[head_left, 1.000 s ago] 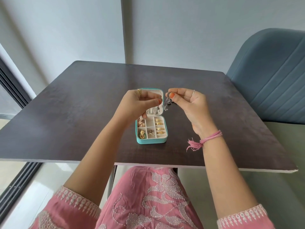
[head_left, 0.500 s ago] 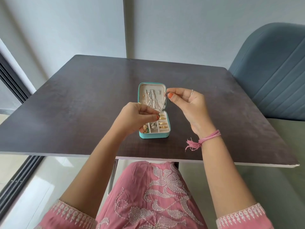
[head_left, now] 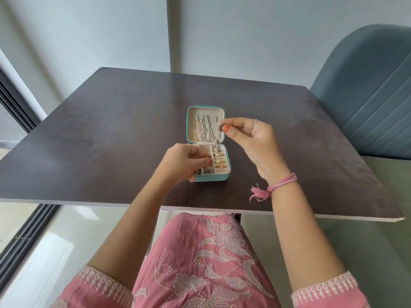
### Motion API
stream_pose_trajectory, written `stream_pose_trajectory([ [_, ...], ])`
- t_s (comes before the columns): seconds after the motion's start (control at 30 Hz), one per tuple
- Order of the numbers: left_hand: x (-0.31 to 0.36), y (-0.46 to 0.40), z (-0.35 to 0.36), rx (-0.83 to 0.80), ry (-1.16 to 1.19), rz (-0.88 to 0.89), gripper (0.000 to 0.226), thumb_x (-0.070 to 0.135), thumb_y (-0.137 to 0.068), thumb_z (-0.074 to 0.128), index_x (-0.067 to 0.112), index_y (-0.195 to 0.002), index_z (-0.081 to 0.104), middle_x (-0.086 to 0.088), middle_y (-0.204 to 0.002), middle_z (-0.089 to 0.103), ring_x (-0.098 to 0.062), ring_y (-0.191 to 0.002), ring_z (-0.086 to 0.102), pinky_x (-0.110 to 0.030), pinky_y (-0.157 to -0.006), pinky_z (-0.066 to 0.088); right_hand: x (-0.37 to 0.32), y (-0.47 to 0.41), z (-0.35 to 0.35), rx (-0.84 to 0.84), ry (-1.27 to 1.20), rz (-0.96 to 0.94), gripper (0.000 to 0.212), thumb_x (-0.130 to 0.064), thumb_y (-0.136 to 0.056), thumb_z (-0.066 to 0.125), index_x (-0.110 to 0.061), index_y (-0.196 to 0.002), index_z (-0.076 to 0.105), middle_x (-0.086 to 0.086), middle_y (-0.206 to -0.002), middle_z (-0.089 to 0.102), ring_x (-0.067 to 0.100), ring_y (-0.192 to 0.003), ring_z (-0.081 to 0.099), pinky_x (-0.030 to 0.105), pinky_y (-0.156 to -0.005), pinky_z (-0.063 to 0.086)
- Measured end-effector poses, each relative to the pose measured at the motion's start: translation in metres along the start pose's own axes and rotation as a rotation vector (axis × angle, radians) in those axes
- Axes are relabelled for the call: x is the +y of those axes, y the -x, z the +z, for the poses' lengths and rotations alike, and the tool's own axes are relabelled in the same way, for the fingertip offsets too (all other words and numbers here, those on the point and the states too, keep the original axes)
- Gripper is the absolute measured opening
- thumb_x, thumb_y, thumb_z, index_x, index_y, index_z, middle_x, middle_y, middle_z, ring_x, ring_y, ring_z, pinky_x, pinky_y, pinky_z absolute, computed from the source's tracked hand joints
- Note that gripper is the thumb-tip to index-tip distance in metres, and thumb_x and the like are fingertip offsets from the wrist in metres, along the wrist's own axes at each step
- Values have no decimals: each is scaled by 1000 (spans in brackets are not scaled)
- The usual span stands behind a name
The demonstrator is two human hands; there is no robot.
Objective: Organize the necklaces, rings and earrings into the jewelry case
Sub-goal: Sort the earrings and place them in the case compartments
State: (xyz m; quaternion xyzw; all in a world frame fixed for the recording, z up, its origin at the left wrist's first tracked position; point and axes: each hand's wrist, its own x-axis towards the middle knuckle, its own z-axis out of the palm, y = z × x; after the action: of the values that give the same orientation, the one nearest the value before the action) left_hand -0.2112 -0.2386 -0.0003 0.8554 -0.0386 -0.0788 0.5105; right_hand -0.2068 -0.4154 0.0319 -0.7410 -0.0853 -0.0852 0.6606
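I'm pinching the top of a dangling silver earring between thumb and forefinger of my right hand, just right of centre frame, its lower end hanging over the top right corner of the tray of the jewelry case. My left hand is curling over the tray's left compartments, fingertips pressed together; I cannot tell whether they're pinching anything. The case is sitting open mid-table, necklaces hanging in the lid, gold rings filling the right-hand slots, other earrings at the tray's lower left. Next I'm thinking: lower slowly so the drop folds into a free compartment, keep it off the necklace chains, steady the case with my left. Versus half a second ago: my left hand is sitting lower on the tray, closer to the case's front edge, and the lid interior is now unobstructed; my right is holding nearly the same spot.
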Motion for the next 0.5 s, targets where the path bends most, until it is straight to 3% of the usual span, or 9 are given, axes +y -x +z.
stream_pose_trajectory([
  [0.2,-3,-3,-2,68,-15,7,6,24,-86,68,22,-90,72,8,-77,65,-1,-33,48,-14,-41,41,2,4,2,-67,63,13,13,-9,-86,69,-18,-95,73,-1,-96,74,11,-92,70,18,-80,52],
  [0.37,-8,-5,-10,278,288,14,8,17,-88,65,13,-89,71,3,-68,66,-2,-33,42,-14,-36,34,4,10,5,-104,109,29,13,-11,-86,70,-21,-94,73,-5,-95,74,10,-91,70,17,-77,54],
  [0.5,-15,-7,-11,388,493,-16,9,15,-92,59,16,-89,68,0,-85,70,-1,-36,42,-14,-37,34,10,14,8,-119,112,60,13,-11,-86,70,-16,-98,74,-2,-95,75,13,-92,70,18,-78,54],
])
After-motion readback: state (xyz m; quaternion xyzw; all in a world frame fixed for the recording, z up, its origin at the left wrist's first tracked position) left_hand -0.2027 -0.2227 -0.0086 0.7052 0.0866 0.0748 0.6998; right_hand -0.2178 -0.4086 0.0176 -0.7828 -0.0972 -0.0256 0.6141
